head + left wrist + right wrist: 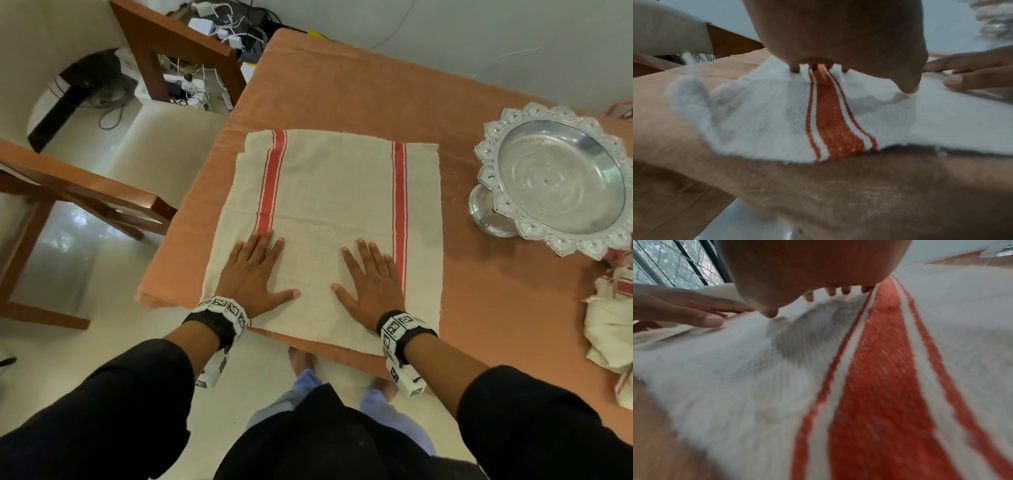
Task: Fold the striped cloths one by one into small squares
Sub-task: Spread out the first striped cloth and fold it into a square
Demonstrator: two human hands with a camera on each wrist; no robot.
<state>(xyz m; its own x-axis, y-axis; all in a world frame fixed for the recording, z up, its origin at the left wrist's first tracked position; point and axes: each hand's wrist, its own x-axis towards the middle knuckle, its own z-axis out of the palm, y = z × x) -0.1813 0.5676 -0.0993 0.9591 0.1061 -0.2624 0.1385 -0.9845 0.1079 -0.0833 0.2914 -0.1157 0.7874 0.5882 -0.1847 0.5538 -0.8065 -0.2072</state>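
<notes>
On the orange bench [342, 85], I am pressing my left hand [255, 270] and right hand [371, 279], fingers spread wide, flat on the striped cloth [329, 192].

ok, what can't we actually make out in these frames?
- Layer count of the striped cloth: head view shows only the top face.
- Cloth pile: cut by the right edge, head view.
- Weave near the lens: blurred, right wrist view.
- Left hand: palm fills the left wrist view, hiding most of its fingers.

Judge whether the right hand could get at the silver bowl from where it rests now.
Probably yes: the right hand lies flat on the striped cloth, holding nothing, and bare tablecloth separates it from the silver bowl.
</notes>
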